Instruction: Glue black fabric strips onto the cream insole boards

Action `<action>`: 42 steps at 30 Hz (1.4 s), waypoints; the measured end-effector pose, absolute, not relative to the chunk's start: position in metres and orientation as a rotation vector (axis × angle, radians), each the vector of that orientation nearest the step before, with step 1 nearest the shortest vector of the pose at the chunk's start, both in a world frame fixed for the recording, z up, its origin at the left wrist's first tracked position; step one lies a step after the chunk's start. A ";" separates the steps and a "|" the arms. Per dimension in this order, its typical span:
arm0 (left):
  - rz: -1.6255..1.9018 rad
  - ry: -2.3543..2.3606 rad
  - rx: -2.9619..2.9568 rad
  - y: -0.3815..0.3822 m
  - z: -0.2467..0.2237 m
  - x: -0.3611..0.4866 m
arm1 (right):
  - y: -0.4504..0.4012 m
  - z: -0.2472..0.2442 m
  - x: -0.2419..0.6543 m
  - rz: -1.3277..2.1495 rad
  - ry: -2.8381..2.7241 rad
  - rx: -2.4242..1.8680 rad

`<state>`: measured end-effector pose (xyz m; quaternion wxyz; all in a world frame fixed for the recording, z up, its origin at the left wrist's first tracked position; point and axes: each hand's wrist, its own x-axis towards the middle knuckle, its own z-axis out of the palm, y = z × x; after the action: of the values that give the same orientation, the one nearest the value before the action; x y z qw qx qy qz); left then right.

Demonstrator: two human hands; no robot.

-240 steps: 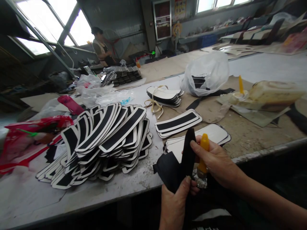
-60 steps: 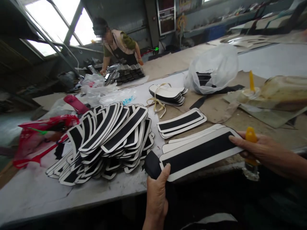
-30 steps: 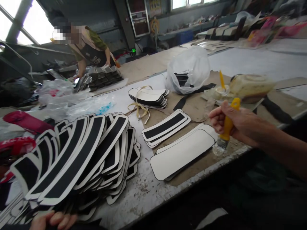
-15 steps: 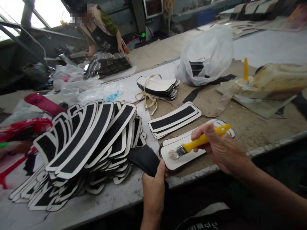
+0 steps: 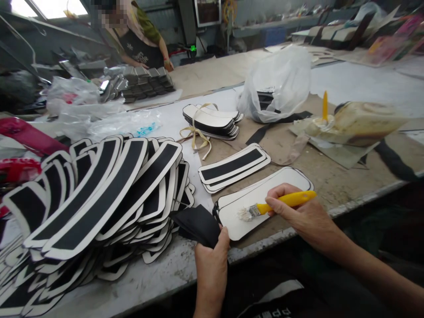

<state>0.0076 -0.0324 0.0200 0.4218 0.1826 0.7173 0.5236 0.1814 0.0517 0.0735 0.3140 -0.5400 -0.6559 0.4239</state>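
Note:
My right hand [image 5: 298, 216] grips a yellow-handled brush [image 5: 291, 198], whose pale, coated bristles touch the top of a stack of white curved panels [image 5: 247, 221] with dark edges. My left hand [image 5: 212, 269] is closed around a sheaf of black strips [image 5: 197, 223], its thumb beside the near left corner of that stack. Just beyond lie a few white panels with a black strip on top [image 5: 232, 165]. To the left spreads a big, overlapping heap of similar black-and-white panels [image 5: 99, 207].
Farther back are a tied bundle of panels [image 5: 208, 119], a clear plastic bag [image 5: 278, 84] and a glue-smeared container [image 5: 361, 121] with a yellow handle standing upright at its mouth. Crumpled plastic [image 5: 86, 106] lies back left. Across the table a person in an apron [image 5: 142, 48] stands by stacked dark pieces.
The brush has tipped to a flatter angle, its bristles still on the white panel. My left hand keeps hold of the black strips. The view has shifted slightly.

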 end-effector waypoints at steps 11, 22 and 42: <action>1.299 1.922 0.358 -0.033 0.016 0.012 | 0.068 0.067 0.246 0.332 -1.945 -1.325; 1.128 2.029 0.484 -0.038 0.027 0.010 | 0.047 0.065 0.231 0.016 -2.351 -1.026; 1.269 1.848 0.395 -0.040 0.018 0.014 | 0.054 0.086 0.246 0.444 -1.882 -1.255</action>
<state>0.0145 -0.0404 0.0178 0.4195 0.1574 0.7370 0.5061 0.2461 0.0541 0.0863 0.4062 -0.4974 -0.7460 0.1761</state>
